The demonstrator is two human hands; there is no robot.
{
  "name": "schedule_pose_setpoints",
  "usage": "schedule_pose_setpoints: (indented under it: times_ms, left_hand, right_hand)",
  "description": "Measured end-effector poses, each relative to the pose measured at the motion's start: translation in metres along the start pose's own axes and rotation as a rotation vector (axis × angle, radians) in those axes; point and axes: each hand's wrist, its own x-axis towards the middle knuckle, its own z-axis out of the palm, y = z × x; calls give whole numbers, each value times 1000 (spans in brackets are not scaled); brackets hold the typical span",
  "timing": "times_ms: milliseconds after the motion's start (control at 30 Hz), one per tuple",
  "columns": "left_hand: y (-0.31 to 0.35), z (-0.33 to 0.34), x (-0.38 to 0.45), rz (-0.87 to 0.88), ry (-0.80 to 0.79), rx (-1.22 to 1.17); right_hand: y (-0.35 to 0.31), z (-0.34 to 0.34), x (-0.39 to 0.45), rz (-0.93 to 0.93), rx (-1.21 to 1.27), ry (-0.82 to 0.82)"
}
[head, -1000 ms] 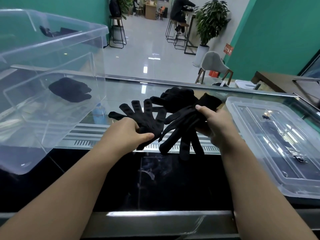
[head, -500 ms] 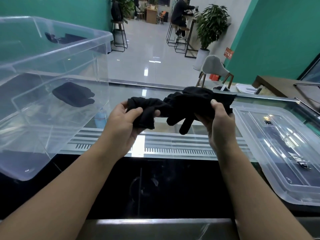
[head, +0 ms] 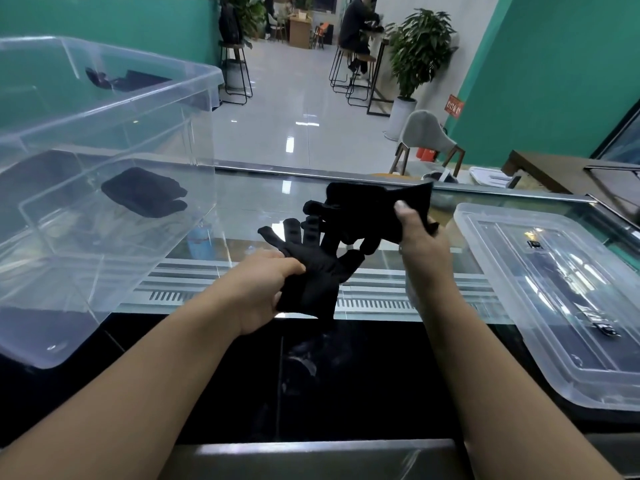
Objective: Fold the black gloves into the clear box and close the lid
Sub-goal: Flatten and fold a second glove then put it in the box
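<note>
My left hand (head: pixel 258 291) grips one black glove (head: pixel 317 271) by its cuff, its fingers spread and pointing away from me. Higher and to the right, my right hand (head: pixel 420 242) pinches a second black glove (head: pixel 367 213) at its cuff, its fingers hanging to the left over the first glove. Both are held above the glass counter (head: pixel 263 209). The clear box (head: pixel 104 216) stands open at the left with a folded black glove (head: pixel 145 192) lying on its bottom. The clear lid (head: pixel 485 258) lies flat at the right.
A metal vent strip (head: pixel 374 299) runs across the counter below the gloves, with a black front panel (head: pixel 311 375) nearer me. Beyond the counter are a tiled floor, stools, a potted plant (head: pixel 419 46), a grey chair (head: pixel 426 140) and a seated person.
The bunched gloves have been pulled apart: my left hand dropped lower with one glove spread out, and my right hand lifted the other glove up and right.
</note>
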Motion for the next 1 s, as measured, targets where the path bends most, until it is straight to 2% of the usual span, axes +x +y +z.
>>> schedule_pose_setpoints:
  times_ms: [67, 133, 233, 300, 500, 633, 833, 900, 1000]
  left_hand:
    - [-2, 3, 0, -14, -9, -23]
    - [-5, 5, 1, -34, -12, -61]
    - [-7, 9, 2, -41, 12, -185]
    - [-8, 10, 2, -29, -11, -254]
    - [-11, 12, 5, 1, -44, -282]
    - [-12, 13, 5, 7, 3, -229]
    - [-9, 9, 0, -63, -119, -237]
    - [-8, 7, 0, -92, -111, -209]
    - [-7, 6, -2, -102, -90, -238]
  right_hand:
    - [-5, 0, 3, 258, 383, 59]
    - [-12, 2, 1, 405, 692, 31]
    - [-26, 12, -4, 463, 983, -116]
    - [-26, 19, -7, 479, 1041, -138]
    - [6, 30, -28, 779, 537, -53]
    - [0, 27, -33, 748, 159, -166]
    - [-6, 19, -37, 652, -333, -408]
    - [-11, 17, -38, 612, -406, -486]
    - [-13, 16, -37, 614, -351, -535]
